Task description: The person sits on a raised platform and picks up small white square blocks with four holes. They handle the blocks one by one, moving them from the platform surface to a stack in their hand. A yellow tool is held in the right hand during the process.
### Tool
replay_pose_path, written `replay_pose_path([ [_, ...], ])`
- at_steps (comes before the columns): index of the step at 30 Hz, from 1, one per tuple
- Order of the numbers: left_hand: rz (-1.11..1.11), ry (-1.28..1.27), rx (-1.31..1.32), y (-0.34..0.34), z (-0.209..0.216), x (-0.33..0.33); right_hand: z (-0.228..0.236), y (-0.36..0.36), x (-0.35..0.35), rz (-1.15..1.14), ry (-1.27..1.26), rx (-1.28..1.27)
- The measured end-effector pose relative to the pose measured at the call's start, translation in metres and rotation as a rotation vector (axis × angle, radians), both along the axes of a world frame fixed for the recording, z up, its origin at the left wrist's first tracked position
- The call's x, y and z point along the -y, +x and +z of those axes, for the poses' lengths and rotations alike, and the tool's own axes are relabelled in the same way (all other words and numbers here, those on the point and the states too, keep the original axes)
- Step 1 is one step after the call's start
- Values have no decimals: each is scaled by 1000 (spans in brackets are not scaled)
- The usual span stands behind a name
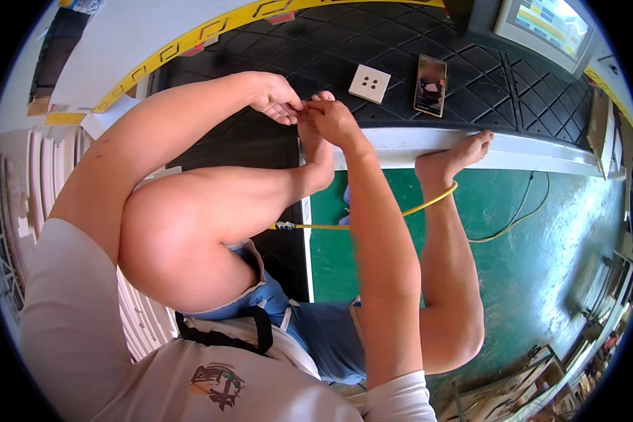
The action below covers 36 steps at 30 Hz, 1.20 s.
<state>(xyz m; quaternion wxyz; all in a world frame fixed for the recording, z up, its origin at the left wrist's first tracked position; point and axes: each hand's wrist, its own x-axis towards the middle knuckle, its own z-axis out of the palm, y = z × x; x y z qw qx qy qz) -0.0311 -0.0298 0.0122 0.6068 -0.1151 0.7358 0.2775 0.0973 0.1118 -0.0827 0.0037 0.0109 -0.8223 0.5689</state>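
Both my hands meet at the toes of my raised bare foot [317,149], above the black quilted mat [253,53]. My left hand [275,97] comes in from the left, its thumb and forefinger pinched and the other fingers loosely curled. Against its fingertips, my right hand [335,124] is closed, with the fingers bent over the toes. Whatever small thing lies between the fingertips is too small to make out. Just right of the hands is a white square plate [370,84] with several dark holes or dots. Beside it lies a phone [430,86] with its screen lit.
A screen unit [547,27] stands at the far right of the platform. Yellow-black tape [211,29] runs along its far edge. A yellow hose [330,226] passes by my lower leg. Below the white platform edge [534,147] is green floor [527,239]. Long white strips [49,165] stand at left.
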Motion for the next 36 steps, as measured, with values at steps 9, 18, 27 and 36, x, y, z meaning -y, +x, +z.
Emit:
replay_pose_path([
  [9, -136, -10, -41, -8, -3, 0, 15, 1, -1, 36, 81, 58],
  [18, -251, 81, -90, -4, 1, 8, 15, 2, -2, 23, 78, 50],
  [27, -330, 123, -296, 8, -7, 14, 15, 2, 0, 2, 22, 70],
  [36, -840, 136, -388, -9, 1, 10, 18, 0, 1, -3, -139, 223],
])
